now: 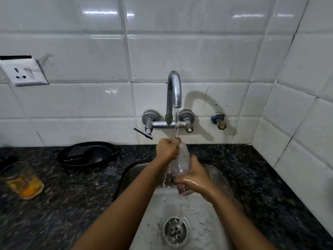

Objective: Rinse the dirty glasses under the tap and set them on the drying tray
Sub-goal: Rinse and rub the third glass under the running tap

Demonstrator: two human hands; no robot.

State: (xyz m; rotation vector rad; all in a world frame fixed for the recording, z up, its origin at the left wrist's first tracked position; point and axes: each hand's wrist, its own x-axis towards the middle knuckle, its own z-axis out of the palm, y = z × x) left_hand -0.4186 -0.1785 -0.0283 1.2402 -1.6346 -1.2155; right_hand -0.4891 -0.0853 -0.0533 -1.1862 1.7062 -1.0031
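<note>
Clear glass tumbler (180, 160) being rinsed under the curved chrome tap (174, 91)

The left hand (166, 148) is closing around its upper end, the wet right hand (193, 181) gripping its lower end, over the steel sink (196, 210); an orange-stained glass (22, 179) is standing on the speckled dark granite surface (72, 192), white glossy tiles (198, 51) behind.

White glossy tiled wall (180, 51) fills the upper frame, light glinting along the top; white wall socket (27, 73) at left; dark speckled stone counter (72, 204) across the lower frame.
</note>
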